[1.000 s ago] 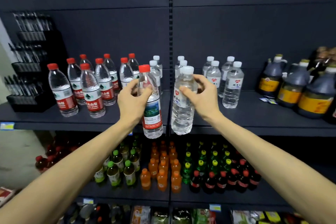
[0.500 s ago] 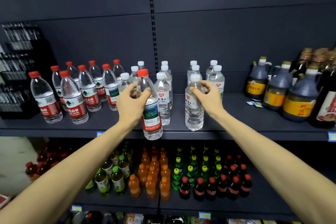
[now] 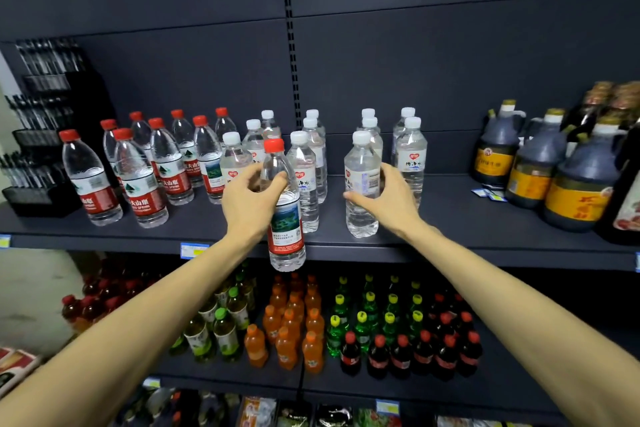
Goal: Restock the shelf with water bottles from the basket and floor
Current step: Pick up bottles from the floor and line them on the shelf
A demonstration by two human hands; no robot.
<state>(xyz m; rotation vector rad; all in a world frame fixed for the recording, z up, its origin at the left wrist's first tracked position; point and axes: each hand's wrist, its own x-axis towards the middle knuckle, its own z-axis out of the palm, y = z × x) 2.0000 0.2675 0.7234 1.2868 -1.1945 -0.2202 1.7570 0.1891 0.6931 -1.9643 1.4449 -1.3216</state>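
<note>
Placing step under way: left hand (image 3: pixel 250 204) grips the red-capped bottle (image 3: pixel 284 204) held in the air before the shelf (image 3: pixel 467 215) edge (next, set it leftward among the red caps), right hand (image 3: pixel 391 199) curled round the white-capped bottle (image 3: pixel 362 184) standing near the front, likely ready to let go.

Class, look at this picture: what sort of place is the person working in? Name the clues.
Most likely a small shop or supermarket aisle. Clues: a dark shelf lined with water bottles, price tags on its front edge, and rows of soft drinks below.
</note>
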